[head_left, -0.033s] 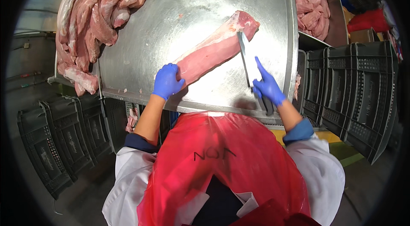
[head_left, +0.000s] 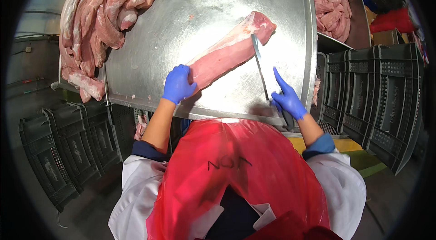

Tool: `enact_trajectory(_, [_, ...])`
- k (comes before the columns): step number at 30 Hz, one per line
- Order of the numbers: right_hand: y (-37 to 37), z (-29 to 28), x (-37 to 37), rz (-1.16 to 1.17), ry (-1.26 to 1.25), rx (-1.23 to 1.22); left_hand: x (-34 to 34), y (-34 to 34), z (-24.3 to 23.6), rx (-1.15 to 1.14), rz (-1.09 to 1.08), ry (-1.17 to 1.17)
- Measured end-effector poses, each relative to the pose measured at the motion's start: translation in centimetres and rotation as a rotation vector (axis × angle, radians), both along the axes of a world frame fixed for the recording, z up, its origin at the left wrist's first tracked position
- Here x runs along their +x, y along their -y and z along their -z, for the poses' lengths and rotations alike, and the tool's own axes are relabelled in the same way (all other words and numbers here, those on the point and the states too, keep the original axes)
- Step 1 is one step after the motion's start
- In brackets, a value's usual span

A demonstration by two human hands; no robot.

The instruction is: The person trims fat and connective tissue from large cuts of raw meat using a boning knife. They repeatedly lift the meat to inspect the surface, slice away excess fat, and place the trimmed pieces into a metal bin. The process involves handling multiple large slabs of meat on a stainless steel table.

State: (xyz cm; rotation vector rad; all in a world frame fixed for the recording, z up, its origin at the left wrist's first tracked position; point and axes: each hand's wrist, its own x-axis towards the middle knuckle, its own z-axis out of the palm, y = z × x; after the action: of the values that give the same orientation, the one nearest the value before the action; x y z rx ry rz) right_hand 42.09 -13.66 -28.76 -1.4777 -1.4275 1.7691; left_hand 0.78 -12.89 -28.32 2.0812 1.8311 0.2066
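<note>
A long pink pork loin (head_left: 227,56) with a pale fatty strip lies slantwise on the metal table (head_left: 177,26), its far end toward the right. Around its near end my left hand (head_left: 178,85), in a blue glove, is closed, thumb along the side. My right hand (head_left: 289,100), gloved alike, grips the black handle of a long knife (head_left: 259,61), with the index finger stretched out. The blade points away from me and its tip touches or hangs just over the loin's right side near the far end; which of the two I cannot tell.
Several meat pieces (head_left: 93,24) are heaped at the table's far left corner. A metal bin (head_left: 361,17) with more meat (head_left: 331,13) stands at the far right. Dark plastic crates flank the table, some on the left (head_left: 68,149) and some on the right (head_left: 370,99).
My right hand and the knife have drawn slightly back toward me and to the right. The left hand and the loin stay nearly where they were.
</note>
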Motion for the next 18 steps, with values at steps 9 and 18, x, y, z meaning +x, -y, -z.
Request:
enact_trajectory(9, [-7.6, 1.8, 3.4, 0.426, -0.31, 0.145, 20.8, -17.5, -2.7, -0.024, -0.059, 0.08])
enact_trajectory(18, [-16.6, 3.0, -5.2, 0.27, -0.088, 0.07, 19.1, -20.8, -0.2, -0.193, -0.197, 0.169])
